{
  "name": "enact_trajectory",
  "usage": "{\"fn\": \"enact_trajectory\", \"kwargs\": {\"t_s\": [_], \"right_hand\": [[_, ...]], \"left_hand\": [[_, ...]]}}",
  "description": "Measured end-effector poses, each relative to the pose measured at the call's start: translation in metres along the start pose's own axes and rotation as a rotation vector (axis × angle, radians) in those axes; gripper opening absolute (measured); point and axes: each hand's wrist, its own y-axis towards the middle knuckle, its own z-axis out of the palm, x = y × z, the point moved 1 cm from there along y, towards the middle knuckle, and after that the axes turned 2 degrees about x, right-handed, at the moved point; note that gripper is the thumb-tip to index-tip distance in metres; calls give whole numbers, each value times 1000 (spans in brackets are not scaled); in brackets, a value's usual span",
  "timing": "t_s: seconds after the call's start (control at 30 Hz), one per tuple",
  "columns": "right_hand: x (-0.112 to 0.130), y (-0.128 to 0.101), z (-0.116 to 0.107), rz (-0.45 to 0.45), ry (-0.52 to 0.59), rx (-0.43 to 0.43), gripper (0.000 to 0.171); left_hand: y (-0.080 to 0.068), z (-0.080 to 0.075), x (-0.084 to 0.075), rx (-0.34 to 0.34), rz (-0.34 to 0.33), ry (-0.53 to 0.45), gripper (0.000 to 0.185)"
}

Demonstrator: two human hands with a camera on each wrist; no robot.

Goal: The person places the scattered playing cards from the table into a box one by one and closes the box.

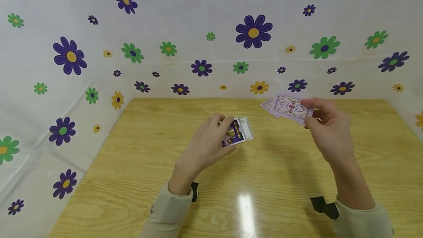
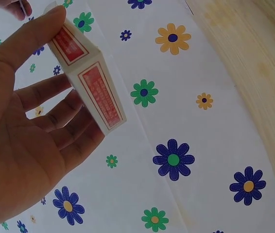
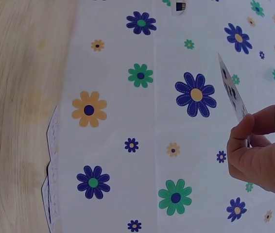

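Wooden and yellow, the table (image 1: pixel 264 179) fills the lower part of the head view, with a shiny spot of light near the front edge. White cloth with flowers (image 1: pixel 211 21) stands behind it and along its sides, with purple, green and yellow flowers all over.

The left hand (image 1: pixel 206 146) is held up over the middle of the table. Its fingers and thumb are curled round a small card box (image 1: pixel 238 132). The box has a purple picture on one face and a white flap at its top end. In the left wrist view the card box (image 2: pixel 91 82) shows white sides with red panels, and the thumb (image 2: pixel 28 41) presses on the top while the other fingers hold it from below.

The right hand (image 1: pixel 327 127) is up over the far right part of the table. Its thumb and fingers pinch one card (image 1: pixel 290 107) by its edge. The card has a pink and white pattern on the side we see. In the right wrist view the card (image 3: pixel 232 92) shows only as a thin edge above the fingertips (image 3: pixel 242 131).

More cards (image 1: pixel 268 104) with the same pattern lie on the table just behind the held card, near the back edge. The two hands are well apart.
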Motion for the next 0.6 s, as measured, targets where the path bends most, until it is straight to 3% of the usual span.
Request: {"fn": "enact_trajectory", "kwargs": {"t_s": [0.6], "right_hand": [[14,-14,6,-87,-57,144,34]], "left_hand": [[-4,-1,-6,-32,39,11,75]]}}
